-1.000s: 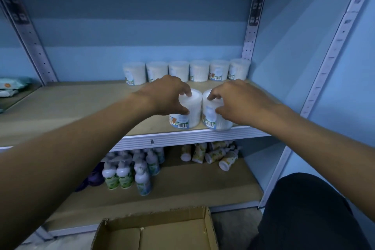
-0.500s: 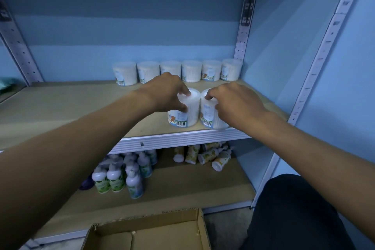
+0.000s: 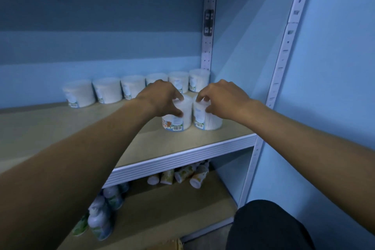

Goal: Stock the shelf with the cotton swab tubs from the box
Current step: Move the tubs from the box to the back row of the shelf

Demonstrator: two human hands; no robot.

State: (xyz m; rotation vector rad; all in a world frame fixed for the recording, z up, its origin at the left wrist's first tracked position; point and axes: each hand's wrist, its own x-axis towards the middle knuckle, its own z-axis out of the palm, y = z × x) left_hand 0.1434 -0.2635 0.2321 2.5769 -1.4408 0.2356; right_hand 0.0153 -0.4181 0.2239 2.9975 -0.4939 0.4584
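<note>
since the earlier frames both tubs had gone deeper onto the shelf, from its front lip to about midway toward the back row, and the view had tipped up so only a corner of the cardboard box showed at the bottom edge.

left hand gripped the left tub from above, fingers curled over its lid and thumb on its near side. right hand gripped the right tub the same way. tubs stood upright, touching or nearly so, bases on the board.

labels: left tub bore a cartoon bear picture and a barcode on its lower band; right tub bore a barcode and a pale panel with blue writing, too blurred to read. no brand legible.

back row: six like tubs side by side against the blue wall, running up to the pierced upright; print on them too small to read.

lower shelf: upright bottles with white tops and green labels at left, several small bottles lying down at right. a dark-clothed knee at lower right.
</note>
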